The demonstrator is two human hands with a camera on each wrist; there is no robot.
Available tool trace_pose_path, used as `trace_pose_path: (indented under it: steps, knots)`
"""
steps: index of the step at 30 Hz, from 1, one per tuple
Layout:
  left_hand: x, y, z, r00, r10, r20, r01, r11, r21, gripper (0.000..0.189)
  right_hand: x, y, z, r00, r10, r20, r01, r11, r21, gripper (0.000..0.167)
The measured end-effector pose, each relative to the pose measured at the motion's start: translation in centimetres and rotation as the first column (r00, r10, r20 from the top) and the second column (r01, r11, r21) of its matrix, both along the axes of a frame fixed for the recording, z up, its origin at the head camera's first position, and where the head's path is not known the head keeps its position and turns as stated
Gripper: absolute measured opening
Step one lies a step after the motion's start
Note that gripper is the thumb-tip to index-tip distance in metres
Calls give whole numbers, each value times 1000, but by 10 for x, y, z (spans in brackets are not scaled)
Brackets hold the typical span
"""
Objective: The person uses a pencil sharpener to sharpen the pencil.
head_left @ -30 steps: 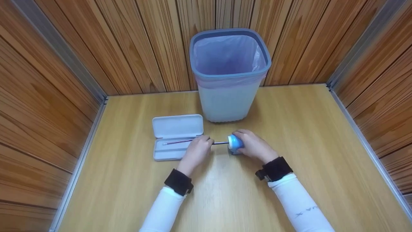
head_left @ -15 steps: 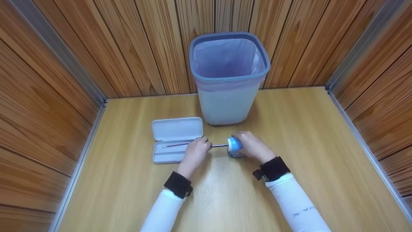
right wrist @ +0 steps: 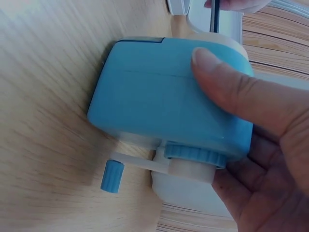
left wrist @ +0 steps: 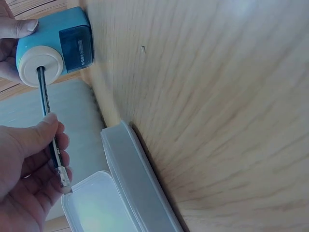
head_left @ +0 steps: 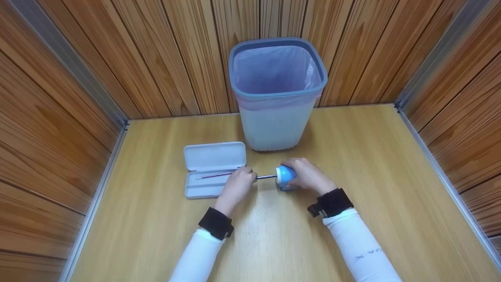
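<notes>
My left hand (head_left: 239, 186) pinches a dark pencil (left wrist: 44, 99) between thumb and fingers, near its eraser end. The pencil's other end sits in the cream-coloured round opening of a blue crank pencil sharpener (head_left: 287, 175), so its tip is hidden. My right hand (head_left: 311, 177) grips the sharpener, thumb on one side and fingers round the other. In the right wrist view the crank handle (right wrist: 113, 176) stands free below the body, untouched. An open pale pencil case (head_left: 215, 156) lies by my left hand; a purplish pencil (head_left: 213, 176) rests in it, partly hidden by that hand.
Behind the hands stands a tall bin (head_left: 274, 125) with a grey rim and a plastic liner. Wood-panelled walls (head_left: 156, 58) close in the wooden tabletop (head_left: 352, 156) at the back and both sides.
The whole head view has shifted slightly. Both hands keep their hold on the pencil and the sharpener, with no clear movement between them.
</notes>
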State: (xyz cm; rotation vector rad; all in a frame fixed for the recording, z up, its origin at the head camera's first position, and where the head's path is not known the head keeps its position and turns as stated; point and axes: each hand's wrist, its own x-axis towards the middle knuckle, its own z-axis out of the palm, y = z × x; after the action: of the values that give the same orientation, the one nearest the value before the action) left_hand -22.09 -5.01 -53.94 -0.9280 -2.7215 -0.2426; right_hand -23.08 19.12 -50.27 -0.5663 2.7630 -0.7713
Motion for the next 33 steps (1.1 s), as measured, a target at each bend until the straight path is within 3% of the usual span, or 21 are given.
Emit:
trace_pose_path:
  steps: [12,26,33]
  knots:
    - [-2,1,-1,998,-37,-42,39,998,54,9,1,2,0,999,26,-26,-26,1000,2,62]
    - [1,1,-4,996,-24,-91,26,999,20,8,5,1,-5,999,34,-26,-35,999,-40,59]
    - [-4,3,-6,985,-84,-150,87,996,14,12,4,4,-5,1000,17,-1,-17,999,-48,60]
